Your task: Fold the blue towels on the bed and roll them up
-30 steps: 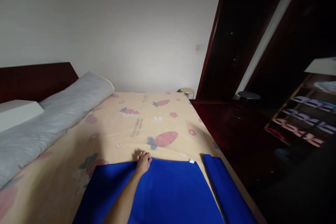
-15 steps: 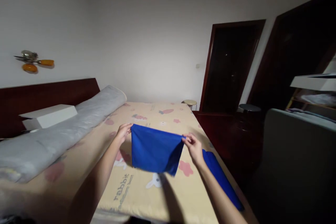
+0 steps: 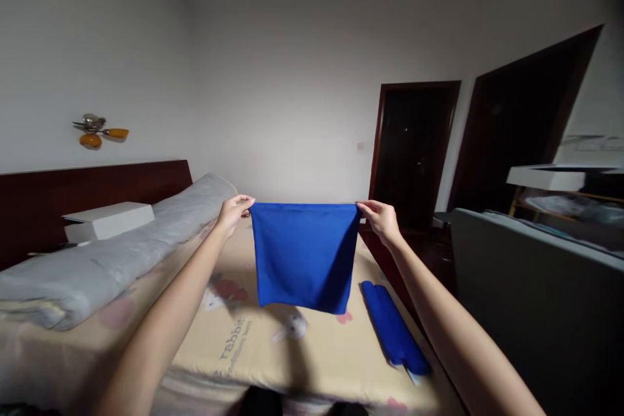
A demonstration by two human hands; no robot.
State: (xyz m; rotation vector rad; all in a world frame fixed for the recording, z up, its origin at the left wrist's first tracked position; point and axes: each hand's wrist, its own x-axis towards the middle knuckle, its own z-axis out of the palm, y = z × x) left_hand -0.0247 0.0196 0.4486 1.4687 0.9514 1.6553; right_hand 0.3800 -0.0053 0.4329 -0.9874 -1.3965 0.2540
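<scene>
A blue cloth [image 3: 305,257] hangs stretched out above the bed, its top edge nearly level. My left hand [image 3: 236,213] pinches its upper left corner, and my right hand [image 3: 380,218] pinches the upper right corner. The lower edge hangs free over the yellow patterned bed sheet [image 3: 195,351]. To the right, near the bed's edge, lie blue rolled or folded cloths [image 3: 392,328], side by side and touching.
A grey rolled bedding [image 3: 117,266] runs along the dark headboard [image 3: 97,185], with a white box [image 3: 110,221] on it. On the right stand a grey panel [image 3: 531,299] and a shelf with a white box [image 3: 546,178].
Both hands have risen and moved apart, pulling the cloth's top edge straighter. More of the blue cloths at the right now shows. The view has shifted.
</scene>
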